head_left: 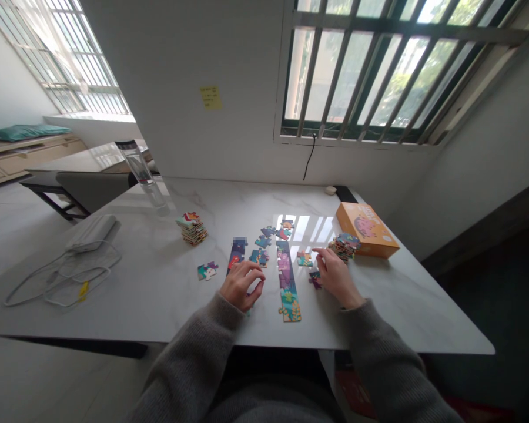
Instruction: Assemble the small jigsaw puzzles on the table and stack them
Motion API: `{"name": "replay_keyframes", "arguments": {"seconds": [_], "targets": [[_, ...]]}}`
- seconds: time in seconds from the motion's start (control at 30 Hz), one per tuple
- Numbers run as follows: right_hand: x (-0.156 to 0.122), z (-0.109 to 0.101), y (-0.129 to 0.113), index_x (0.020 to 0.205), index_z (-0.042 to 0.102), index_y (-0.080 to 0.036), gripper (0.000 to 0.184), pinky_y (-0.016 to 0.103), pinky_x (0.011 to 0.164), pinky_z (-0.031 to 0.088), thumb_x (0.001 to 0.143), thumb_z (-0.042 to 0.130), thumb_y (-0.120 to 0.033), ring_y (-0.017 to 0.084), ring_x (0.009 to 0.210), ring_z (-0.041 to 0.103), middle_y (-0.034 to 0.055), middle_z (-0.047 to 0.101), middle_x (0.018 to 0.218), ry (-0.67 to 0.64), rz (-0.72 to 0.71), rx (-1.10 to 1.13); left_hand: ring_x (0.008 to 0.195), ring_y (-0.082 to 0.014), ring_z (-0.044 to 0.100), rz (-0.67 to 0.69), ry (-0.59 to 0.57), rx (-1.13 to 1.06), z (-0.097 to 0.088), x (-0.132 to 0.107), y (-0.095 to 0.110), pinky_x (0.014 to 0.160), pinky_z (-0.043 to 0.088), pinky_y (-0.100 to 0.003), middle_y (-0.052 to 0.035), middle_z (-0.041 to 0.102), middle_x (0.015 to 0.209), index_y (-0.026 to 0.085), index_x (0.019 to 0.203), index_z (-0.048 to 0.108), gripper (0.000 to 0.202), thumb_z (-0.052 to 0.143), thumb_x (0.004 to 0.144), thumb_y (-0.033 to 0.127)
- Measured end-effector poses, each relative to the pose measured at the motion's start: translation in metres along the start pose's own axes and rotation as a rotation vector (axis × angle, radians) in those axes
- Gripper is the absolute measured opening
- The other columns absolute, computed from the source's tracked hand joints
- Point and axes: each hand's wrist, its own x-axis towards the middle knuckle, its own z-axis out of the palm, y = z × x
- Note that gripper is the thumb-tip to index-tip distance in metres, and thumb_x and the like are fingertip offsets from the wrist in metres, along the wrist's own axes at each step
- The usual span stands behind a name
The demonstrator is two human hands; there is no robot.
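Grey knit sleeves (189, 364) reach across a marble table (150, 305); an orange box (367, 229) sits toward its right corner, just beside a stack of puzzle pieces (344, 247); a joined strip (287, 282) lies between the hands; the right hand (335, 276) is half open, holding nothing visible, its fingertips near a loose piece (304, 258); the left hand (242, 285) is curled, whatever it may hold hidden; a careless wrist or sleeve could drag the strip apart or topple the stack.
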Motion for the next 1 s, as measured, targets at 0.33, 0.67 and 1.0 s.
{"name": "replay_keyframes", "arguments": {"seconds": [0.33,0.67,1.0], "targets": [[-0.031,-0.007,-0.002,0.110,0.066,-0.017,0.031,0.038,0.083,0.051,0.098,0.039,-0.022,0.024,0.092,0.065,0.0108,0.065,0.103,0.035,0.029,0.109,0.092,-0.0217,0.064,-0.136,0.105,-0.096,-0.012,0.005,0.004,0.086,0.049,-0.038,-0.0050,0.069,0.092,0.020,0.098,0.062,0.012,0.053,0.090,0.019],[-0.040,-0.014,0.024,0.113,0.068,-0.017,0.031,0.041,0.092,0.052,0.096,0.044,-0.027,0.026,0.105,0.067,0.0128,0.070,0.116,0.002,0.041,0.196,0.089,-0.0212,0.063,-0.127,-0.051,-0.184,-0.008,0.008,0.013,0.087,0.047,-0.038,-0.0052,0.068,0.091,0.020,0.098,0.062,0.012,0.054,0.090,0.020],[-0.044,-0.017,0.008,0.119,0.066,-0.023,0.031,0.034,0.075,0.055,0.094,0.054,-0.036,0.023,0.088,0.070,0.0078,0.072,0.114,-0.115,0.027,0.011,0.110,-0.0264,0.059,0.061,-0.593,0.032,0.035,0.109,0.033,0.094,0.045,-0.041,-0.0074,0.065,0.116,0.021,0.112,0.063,0.023,0.060,0.091,0.029]]}}
